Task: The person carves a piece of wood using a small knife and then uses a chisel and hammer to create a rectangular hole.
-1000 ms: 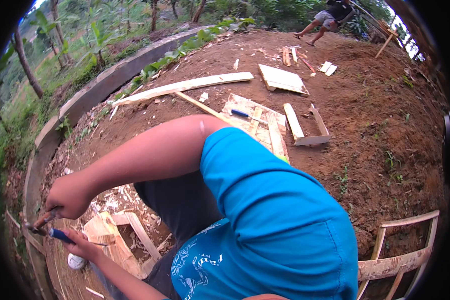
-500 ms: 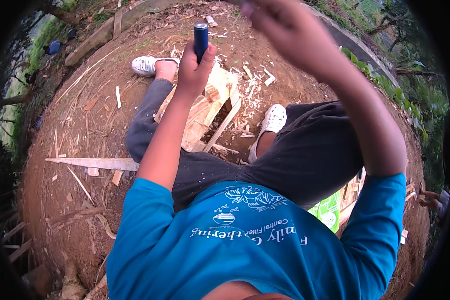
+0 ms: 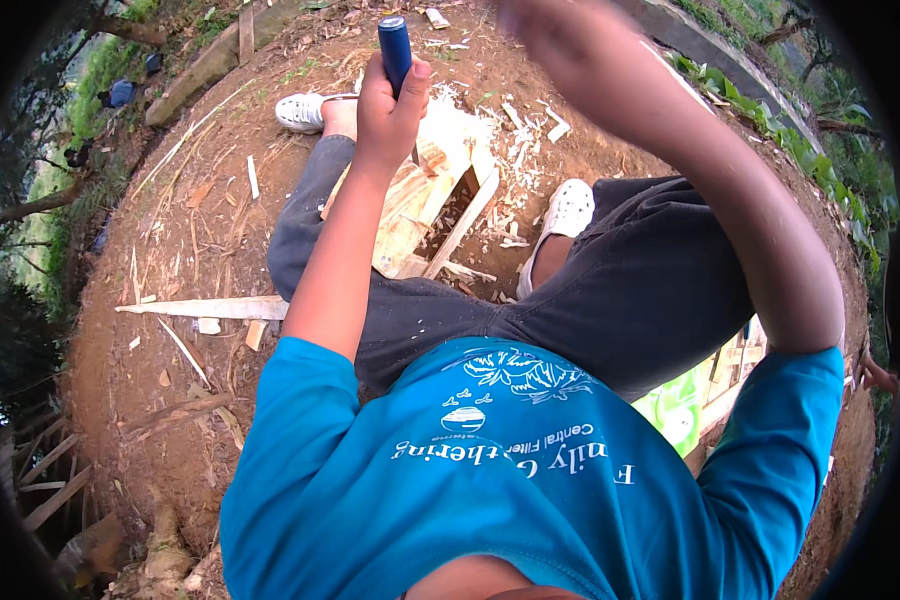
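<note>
Bare dirt ground [image 3: 170, 200], green foliage [image 3: 820, 130], daylight

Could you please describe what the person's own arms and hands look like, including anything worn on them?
Both arms wear short bright-blue T-shirt sleeves ending above the elbow; the forearms are bare. The left hand and the blurred right hand wear no gloves, and no watch or rings show.

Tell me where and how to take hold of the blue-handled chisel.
Grip the chisel around its blue handle, from the side, as the left hand does: the handle stands upright and round above the wooden frame, blade down. Leave the top end bare. The right hand is raised, blurred.
</note>
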`<move>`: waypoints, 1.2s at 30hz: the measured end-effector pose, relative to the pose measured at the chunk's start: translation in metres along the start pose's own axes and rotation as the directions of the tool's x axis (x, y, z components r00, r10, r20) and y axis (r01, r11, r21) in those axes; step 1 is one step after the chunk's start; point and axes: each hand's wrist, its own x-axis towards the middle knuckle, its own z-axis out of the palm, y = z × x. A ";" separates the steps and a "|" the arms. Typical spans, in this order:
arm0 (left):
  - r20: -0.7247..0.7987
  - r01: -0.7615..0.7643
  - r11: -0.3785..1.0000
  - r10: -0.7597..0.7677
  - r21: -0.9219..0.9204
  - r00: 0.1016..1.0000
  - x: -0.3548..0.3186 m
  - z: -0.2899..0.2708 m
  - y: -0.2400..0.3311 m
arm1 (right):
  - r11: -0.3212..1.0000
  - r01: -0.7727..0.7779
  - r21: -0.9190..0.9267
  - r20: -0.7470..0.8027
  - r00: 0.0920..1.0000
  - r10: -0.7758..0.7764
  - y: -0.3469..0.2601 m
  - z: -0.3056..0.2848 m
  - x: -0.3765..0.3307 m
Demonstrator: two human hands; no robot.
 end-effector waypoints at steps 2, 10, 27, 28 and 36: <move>-0.005 0.010 1.000 -0.010 -0.014 1.000 0.003 0.003 0.003 | 0.993 0.091 -0.076 -0.007 0.996 -0.092 0.018 0.013 -0.008; -0.033 0.012 0.999 -0.011 0.037 0.999 -0.004 0.001 0.000 | 0.993 -0.089 -0.083 0.077 0.992 0.096 -0.008 0.008 -0.009; -0.448 0.303 0.755 -0.608 -0.581 0.656 0.046 -0.085 -0.053 | 0.936 -0.054 0.348 0.113 0.994 0.016 -0.016 -0.025 -0.007; -0.428 0.296 0.735 -0.620 -0.610 0.658 0.046 -0.093 -0.060 | 0.938 -0.085 0.336 0.141 0.989 0.039 -0.009 -0.024 -0.006; -0.458 0.107 0.988 -0.148 -0.113 0.877 0.044 -0.032 0.013 | 0.955 -0.153 0.253 0.269 0.960 0.082 -0.024 -0.034 -0.010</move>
